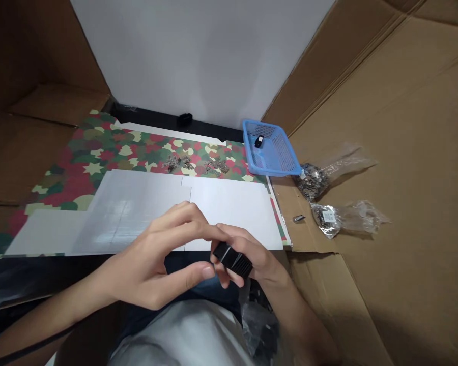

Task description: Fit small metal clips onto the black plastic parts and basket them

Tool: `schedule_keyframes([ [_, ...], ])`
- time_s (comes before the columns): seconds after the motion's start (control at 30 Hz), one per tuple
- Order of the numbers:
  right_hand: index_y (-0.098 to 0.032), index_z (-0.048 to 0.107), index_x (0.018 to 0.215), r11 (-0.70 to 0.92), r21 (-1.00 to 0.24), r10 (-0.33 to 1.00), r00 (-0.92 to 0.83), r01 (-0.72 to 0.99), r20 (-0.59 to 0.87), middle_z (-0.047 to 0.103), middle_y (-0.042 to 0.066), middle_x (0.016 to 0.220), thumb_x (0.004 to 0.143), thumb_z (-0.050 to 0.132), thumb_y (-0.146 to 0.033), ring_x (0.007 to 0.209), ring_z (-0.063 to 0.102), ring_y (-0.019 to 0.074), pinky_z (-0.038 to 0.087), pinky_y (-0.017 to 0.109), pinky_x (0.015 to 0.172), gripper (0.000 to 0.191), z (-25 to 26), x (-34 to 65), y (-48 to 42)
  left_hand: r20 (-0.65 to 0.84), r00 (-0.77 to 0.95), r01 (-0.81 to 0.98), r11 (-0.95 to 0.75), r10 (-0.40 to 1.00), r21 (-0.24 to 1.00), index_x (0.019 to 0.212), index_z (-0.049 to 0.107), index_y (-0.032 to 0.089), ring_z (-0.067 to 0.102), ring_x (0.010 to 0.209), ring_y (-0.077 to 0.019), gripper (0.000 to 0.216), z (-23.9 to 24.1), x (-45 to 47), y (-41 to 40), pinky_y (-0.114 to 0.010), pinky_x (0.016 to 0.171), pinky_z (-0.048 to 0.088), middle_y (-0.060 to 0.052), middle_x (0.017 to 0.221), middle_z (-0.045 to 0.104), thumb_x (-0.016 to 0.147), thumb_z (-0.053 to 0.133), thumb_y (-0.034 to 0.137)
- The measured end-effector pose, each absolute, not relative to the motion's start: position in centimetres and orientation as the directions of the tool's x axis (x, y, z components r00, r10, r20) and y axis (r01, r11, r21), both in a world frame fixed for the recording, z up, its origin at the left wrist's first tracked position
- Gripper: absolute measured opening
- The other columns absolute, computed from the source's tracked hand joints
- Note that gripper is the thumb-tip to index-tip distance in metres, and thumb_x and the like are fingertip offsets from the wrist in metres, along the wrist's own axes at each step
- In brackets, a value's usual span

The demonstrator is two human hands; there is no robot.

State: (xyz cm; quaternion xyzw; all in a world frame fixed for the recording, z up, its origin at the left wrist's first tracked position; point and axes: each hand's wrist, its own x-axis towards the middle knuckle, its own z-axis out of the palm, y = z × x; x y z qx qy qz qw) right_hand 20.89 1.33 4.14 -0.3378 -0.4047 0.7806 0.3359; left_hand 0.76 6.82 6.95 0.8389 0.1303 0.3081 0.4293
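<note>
A small black ribbed plastic piece [233, 259] is gripped in my right hand [252, 251], held over the front edge of the table. My left hand [171, 249] reaches in from the left, its index fingertip at the upper end of the piece and its thumb stretched out apart from it. The other left fingers are partly bent. Beyond the hands, white sheets [148, 203] cover part of a camouflage-patterned cloth [72, 162]. Two small piles of tiny metal parts [216, 165] lie on that cloth.
A blue plastic basket [277, 155] at the back right holds a small black piece [259, 141]. Right of it lie two clear bags of metal parts [313, 182] and a small metal item [298, 218]. Another black piece [184, 119] rests by the wall. Cardboard walls [397, 152] enclose the sides.
</note>
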Motion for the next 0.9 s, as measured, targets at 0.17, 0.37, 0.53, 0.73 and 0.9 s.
schedule_keyframes([
  [0.17,-0.018,0.051,0.083,-0.438,-0.884,0.774,-0.568,-0.161,-0.28,0.061,-0.002,0.061,0.086,0.05,-0.055,0.037,0.043,0.0054,0.03,0.018,0.035,0.038,5.3,20.8,1.2,0.432,0.765,-0.082,-0.594,0.477,0.801,0.113,0.058,0.021,0.051,0.083,-0.0147,0.032,6.8,0.9,6.5,-0.026,0.075,0.044,-0.003,0.09,0.056,0.085,0.061,0.006],
  [0.37,-0.017,0.053,0.085,-0.468,-0.877,0.733,-0.601,-0.107,-0.317,0.06,-0.003,0.062,0.09,0.047,-0.045,0.039,0.042,0.0056,0.03,0.019,0.036,0.028,6.2,20.9,1.1,0.423,0.786,-0.112,-0.569,0.451,0.814,0.107,0.059,0.018,0.053,0.082,-0.0151,0.026,6.6,0.7,6.3,-0.026,0.074,0.045,-0.004,0.09,0.057,0.084,0.062,0.007],
  [0.53,-0.019,0.054,0.083,-0.46,-0.888,0.714,-0.604,-0.022,-0.355,0.058,-0.002,0.06,0.089,0.045,-0.046,0.038,0.042,0.0068,0.03,0.021,0.035,0.03,6.8,20.8,1.5,0.426,0.771,-0.109,-0.56,0.474,0.821,0.106,0.059,0.019,0.054,0.082,-0.0161,0.024,6.3,0.6,6.1,-0.027,0.073,0.046,-0.004,0.089,0.059,0.084,0.063,0.009],
  [0.73,-0.019,0.052,0.093,-0.385,-0.922,0.716,-0.644,-0.045,-0.268,0.059,-0.002,0.068,0.081,0.053,-0.064,0.042,0.043,0.0062,0.032,0.021,0.039,0.047,6.2,21.3,1.9,0.404,0.741,-0.07,-0.536,0.536,0.841,0.107,0.059,0.022,0.055,0.082,-0.0149,0.022,5.8,0.4,6.3,-0.026,0.073,0.046,-0.003,0.089,0.061,0.086,0.061,0.013],
  [0.9,-0.019,0.053,0.089,-0.201,-0.98,0.857,-0.481,0.016,-0.184,0.057,-0.004,0.071,0.075,0.068,-0.047,0.051,0.049,0.0076,0.039,0.021,0.048,0.035,4.1,22.6,4.3,0.271,0.733,0.188,-0.569,0.624,0.801,0.116,0.053,0.02,0.056,0.091,-0.02,0.035,4.0,0.7,9.8,-0.033,0.082,0.046,-0.005,0.097,0.058,0.086,0.06,0.038],
])
